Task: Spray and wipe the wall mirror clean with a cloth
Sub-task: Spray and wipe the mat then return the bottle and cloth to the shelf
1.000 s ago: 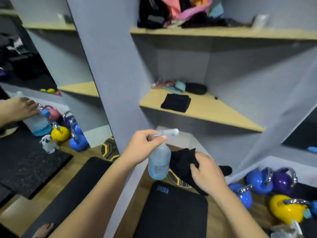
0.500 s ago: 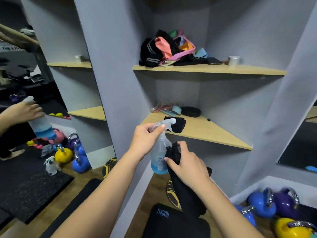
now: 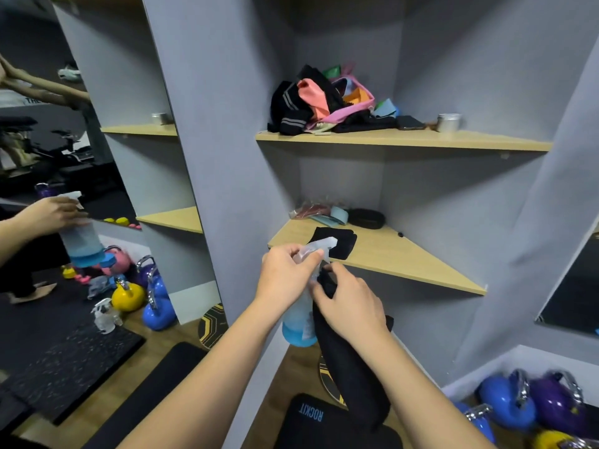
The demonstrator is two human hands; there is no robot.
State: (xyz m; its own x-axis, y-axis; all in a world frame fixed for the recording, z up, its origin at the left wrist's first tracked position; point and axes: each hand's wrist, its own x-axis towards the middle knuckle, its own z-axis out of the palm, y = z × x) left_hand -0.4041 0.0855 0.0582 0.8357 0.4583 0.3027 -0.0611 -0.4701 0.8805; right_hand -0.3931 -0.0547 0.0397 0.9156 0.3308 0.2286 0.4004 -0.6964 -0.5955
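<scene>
Below, mat (image 3: 337, 426) reads "ROCKIT" (upside down); left hand (image 3: 285, 275) grips spray bottle (image 3: 298, 322), right hand (image 3: 350, 303) pinches cloth (image 3: 353, 374).

Clothes pile (image 3: 324, 103) and perhaps a tin (image 3: 448, 122) share the upper shelf (image 3: 486, 143).

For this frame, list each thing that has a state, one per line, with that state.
Clear spray bottle with blue liquid: upright, held, partly full.
Black cloth: hanging from the right hand, beside the bottle.
Left hand: grips the bottle's neck.
Right hand: holds the cloth, fingers at the bottle's trigger.
Wall mirror: not yet touched by the cloth.
</scene>
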